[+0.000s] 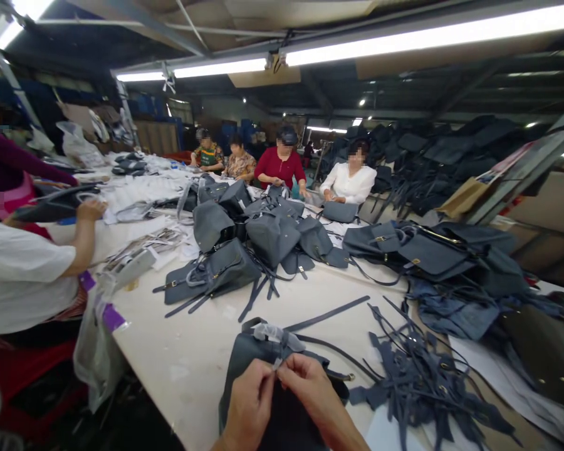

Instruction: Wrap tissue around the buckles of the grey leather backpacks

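A dark blue-grey bag (241, 358) lies in front of me at the table's near edge. Clear plastic wrap (276, 335) covers the handle at its top. My left hand (250, 401) is closed in a pinch on a small pale end of this wrap, over the bag. Close against it, my right hand (308, 388) pinches the same bit, fingertips almost meeting the left ones. What exactly lies between the fingertips is partly hidden. A long dark strap (329, 314) rests on the table behind the bag, and a thinner strap (341, 354) curves off to the right.
Loose straps with buckles (418, 369) are heaped at my right. Finished-looking bags (272, 235) pile up mid-table, with more bags (432, 250) at right. A person in a white shirt (23, 275) works at left beside a hanging plastic bag (98, 351). Several people sit across the table.
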`<state>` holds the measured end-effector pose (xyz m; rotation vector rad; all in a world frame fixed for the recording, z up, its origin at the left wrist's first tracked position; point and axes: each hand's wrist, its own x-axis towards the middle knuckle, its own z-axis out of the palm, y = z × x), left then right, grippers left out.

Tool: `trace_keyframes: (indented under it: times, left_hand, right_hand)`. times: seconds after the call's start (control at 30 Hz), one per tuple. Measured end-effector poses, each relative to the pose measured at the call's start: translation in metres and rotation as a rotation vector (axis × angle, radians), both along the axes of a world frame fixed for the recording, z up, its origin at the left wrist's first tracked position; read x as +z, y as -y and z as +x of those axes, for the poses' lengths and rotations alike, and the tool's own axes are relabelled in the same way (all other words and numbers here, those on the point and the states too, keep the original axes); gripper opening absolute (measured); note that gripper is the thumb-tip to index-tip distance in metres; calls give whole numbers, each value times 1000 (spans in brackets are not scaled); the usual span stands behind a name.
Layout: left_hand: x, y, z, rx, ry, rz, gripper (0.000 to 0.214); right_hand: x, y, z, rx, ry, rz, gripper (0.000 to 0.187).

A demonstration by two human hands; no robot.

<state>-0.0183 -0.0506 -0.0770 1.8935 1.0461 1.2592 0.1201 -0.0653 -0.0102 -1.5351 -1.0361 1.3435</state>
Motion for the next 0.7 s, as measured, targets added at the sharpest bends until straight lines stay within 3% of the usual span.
trace_keyframes:
  times: [0.17, 0.33, 0.53, 0.6, 0.7]
  left_hand:
    - [1, -1, -4, 69, 100, -228, 10]
    - [15, 0, -6, -42, 131, -331, 16]
    - [32, 5, 0, -6, 453, -898, 27]
    - [35, 4, 1, -6, 535, -954, 32]
    - [37, 2, 1, 39, 552, -902, 41]
  right_hand:
    - [0, -4, -4, -49, -18, 21, 26]
    - [-6, -6, -2, -37, -38, 42, 32]
    - [-26, -1, -2, -53, -182, 44, 28]
    - [-31, -1, -5, -102, -219, 67, 31]
    - [-32, -2, -10, -203, -137, 101, 26]
